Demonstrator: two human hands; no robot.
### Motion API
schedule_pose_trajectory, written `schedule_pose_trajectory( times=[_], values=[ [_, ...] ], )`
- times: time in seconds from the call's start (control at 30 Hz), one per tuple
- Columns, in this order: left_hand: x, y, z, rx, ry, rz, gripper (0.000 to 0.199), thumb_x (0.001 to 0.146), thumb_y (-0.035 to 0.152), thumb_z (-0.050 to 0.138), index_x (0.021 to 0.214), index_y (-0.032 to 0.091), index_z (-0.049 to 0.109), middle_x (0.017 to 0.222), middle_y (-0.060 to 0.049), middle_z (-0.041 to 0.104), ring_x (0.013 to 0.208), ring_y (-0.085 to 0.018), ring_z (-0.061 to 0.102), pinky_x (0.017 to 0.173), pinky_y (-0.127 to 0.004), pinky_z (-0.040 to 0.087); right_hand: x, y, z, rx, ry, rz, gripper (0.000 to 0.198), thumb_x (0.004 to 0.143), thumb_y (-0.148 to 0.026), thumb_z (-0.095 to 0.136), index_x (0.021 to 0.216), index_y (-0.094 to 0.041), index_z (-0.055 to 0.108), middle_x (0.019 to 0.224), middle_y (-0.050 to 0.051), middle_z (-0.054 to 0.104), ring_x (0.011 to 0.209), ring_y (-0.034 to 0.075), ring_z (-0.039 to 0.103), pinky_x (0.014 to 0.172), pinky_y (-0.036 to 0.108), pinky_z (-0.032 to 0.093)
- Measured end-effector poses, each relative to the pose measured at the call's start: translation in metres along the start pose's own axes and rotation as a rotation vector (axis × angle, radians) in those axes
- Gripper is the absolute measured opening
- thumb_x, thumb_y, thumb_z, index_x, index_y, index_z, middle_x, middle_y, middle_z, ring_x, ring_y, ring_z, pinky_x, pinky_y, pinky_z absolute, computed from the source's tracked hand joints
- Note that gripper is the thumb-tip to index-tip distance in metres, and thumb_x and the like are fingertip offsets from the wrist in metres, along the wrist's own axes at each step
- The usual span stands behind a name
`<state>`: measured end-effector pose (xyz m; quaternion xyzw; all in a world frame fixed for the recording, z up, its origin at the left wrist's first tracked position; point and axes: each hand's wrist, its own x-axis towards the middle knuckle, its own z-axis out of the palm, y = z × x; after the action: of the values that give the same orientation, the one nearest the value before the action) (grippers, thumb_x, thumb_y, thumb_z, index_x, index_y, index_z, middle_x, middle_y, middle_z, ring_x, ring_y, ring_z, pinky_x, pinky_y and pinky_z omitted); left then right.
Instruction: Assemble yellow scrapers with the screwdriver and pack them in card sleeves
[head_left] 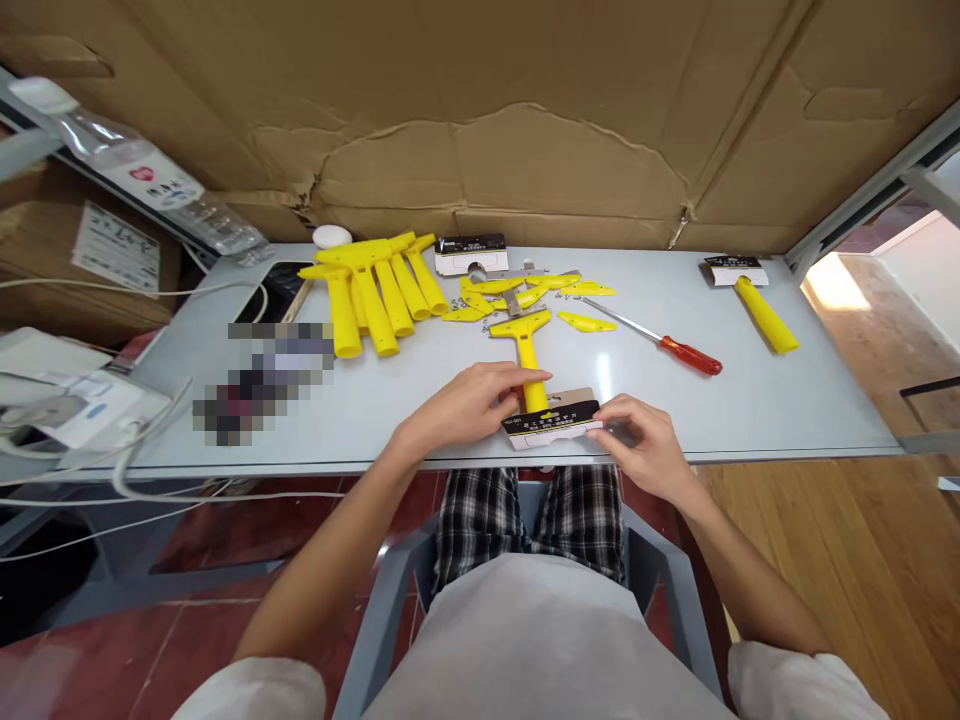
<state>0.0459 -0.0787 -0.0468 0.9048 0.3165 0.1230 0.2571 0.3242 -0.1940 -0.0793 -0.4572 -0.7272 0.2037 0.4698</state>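
A yellow plastic scraper lies in front of me with its T-shaped head pointing away. My left hand is closed at its handle, the index finger laid across the top. Over the handle's near end sits a black-and-white printed card sleeve, by the table's front edge. My right hand pinches the sleeve's right end between thumb and fingers. Just beyond the scraper head are loose yellow blade covers, metal pieces and small screws.
Several yellow handles are piled at left, near a phone-like dark object. A red-handled screwdriver lies right of centre. A scraper with a card rests far right. More printed cards lie at the back, against cardboard. A bottle leans left.
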Motion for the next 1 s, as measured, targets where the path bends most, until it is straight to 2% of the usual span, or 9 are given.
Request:
schedule_pose_trajectory(
  times=[0.13, 0.23, 0.33, 0.4, 0.5, 0.6, 0.7, 0.87, 1.0],
  values=[
    [0.000, 0.002, -0.008, -0.079, -0.014, 0.054, 0.062, 0.096, 0.008, 0.048, 0.151, 0.026, 0.072, 0.113, -0.004, 0.085, 0.101, -0.021, 0.077, 0.097, -0.036, 0.059, 0.000, -0.002, 0.000, -0.024, 0.023, -0.012, 0.012, 0.098, -0.015, 0.078, 0.104, -0.023, 0.072, 0.096, 0.000, 0.077, 0.087, 0.013, 0.075, 0.077, 0.026, 0.061],
    [0.001, -0.004, -0.018, -0.056, 0.095, 0.015, 0.053, 0.099, 0.013, 0.051, 0.144, 0.024, 0.076, 0.108, -0.004, 0.083, 0.097, -0.020, 0.076, 0.097, -0.036, 0.059, 0.003, -0.004, 0.000, -0.016, 0.015, -0.011, 0.012, 0.097, -0.014, 0.078, 0.102, -0.023, 0.072, 0.094, 0.000, 0.076, 0.084, 0.013, 0.073, 0.074, 0.027, 0.060],
    [0.004, -0.016, -0.025, 0.014, 0.245, -0.055, 0.046, 0.102, 0.020, 0.053, 0.142, 0.022, 0.077, 0.127, -0.009, 0.079, 0.108, -0.024, 0.075, 0.105, -0.041, 0.059, 0.007, -0.007, 0.000, 0.007, 0.013, -0.030, 0.012, 0.097, -0.014, 0.078, 0.100, -0.023, 0.071, 0.091, 0.000, 0.075, 0.083, 0.013, 0.071, 0.073, 0.028, 0.058],
    [0.008, -0.026, -0.025, 0.069, 0.276, -0.062, 0.047, 0.103, 0.023, 0.054, 0.146, 0.021, 0.074, 0.145, -0.013, 0.072, 0.128, -0.029, 0.071, 0.117, -0.048, 0.055, 0.008, -0.008, 0.002, 0.021, 0.009, -0.037, 0.012, 0.098, -0.014, 0.078, 0.099, -0.023, 0.071, 0.091, 0.000, 0.075, 0.084, 0.013, 0.071, 0.072, 0.028, 0.057],
    [0.016, -0.039, -0.022, 0.138, 0.207, -0.052, 0.052, 0.103, 0.025, 0.053, 0.151, 0.016, 0.070, 0.158, -0.018, 0.063, 0.148, -0.035, 0.059, 0.128, -0.055, 0.045, 0.010, -0.007, 0.005, 0.038, -0.010, -0.021, 0.010, 0.098, -0.015, 0.078, 0.099, -0.023, 0.071, 0.092, 0.001, 0.075, 0.085, 0.013, 0.071, 0.071, 0.027, 0.055],
    [0.022, -0.044, -0.017, 0.202, 0.124, -0.040, 0.053, 0.104, 0.023, 0.048, 0.150, 0.016, 0.073, 0.161, -0.019, 0.061, 0.148, -0.038, 0.057, 0.129, -0.061, 0.043, 0.013, -0.006, 0.008, 0.062, -0.031, 0.014, 0.007, 0.099, -0.019, 0.078, 0.098, -0.023, 0.072, 0.092, 0.001, 0.074, 0.084, 0.013, 0.070, 0.073, 0.028, 0.056],
    [0.024, -0.043, -0.013, 0.225, 0.106, -0.034, 0.054, 0.104, 0.020, 0.045, 0.149, 0.020, 0.075, 0.161, -0.016, 0.061, 0.144, -0.039, 0.057, 0.126, -0.065, 0.044, 0.015, -0.005, 0.011, 0.075, -0.027, 0.077, 0.005, 0.101, -0.023, 0.076, 0.098, -0.023, 0.072, 0.093, 0.001, 0.074, 0.085, 0.013, 0.070, 0.075, 0.029, 0.057],
    [0.024, -0.040, -0.012, 0.135, 0.099, 0.018, 0.051, 0.104, 0.020, 0.045, 0.143, 0.021, 0.078, 0.150, -0.014, 0.066, 0.141, -0.033, 0.061, 0.124, -0.055, 0.049, 0.021, -0.004, 0.018, 0.032, -0.004, 0.171, 0.007, 0.102, -0.027, 0.073, 0.097, -0.022, 0.071, 0.095, 0.002, 0.074, 0.087, 0.015, 0.070, 0.078, 0.030, 0.059],
    [0.023, -0.042, -0.016, 0.082, 0.113, 0.026, 0.046, 0.105, 0.021, 0.046, 0.138, 0.022, 0.079, 0.148, -0.012, 0.068, 0.140, -0.031, 0.063, 0.125, -0.053, 0.049, 0.027, -0.001, 0.021, -0.037, 0.010, 0.164, 0.006, 0.101, -0.026, 0.071, 0.096, -0.022, 0.072, 0.093, 0.003, 0.074, 0.085, 0.015, 0.070, 0.078, 0.032, 0.059]
  ],
)
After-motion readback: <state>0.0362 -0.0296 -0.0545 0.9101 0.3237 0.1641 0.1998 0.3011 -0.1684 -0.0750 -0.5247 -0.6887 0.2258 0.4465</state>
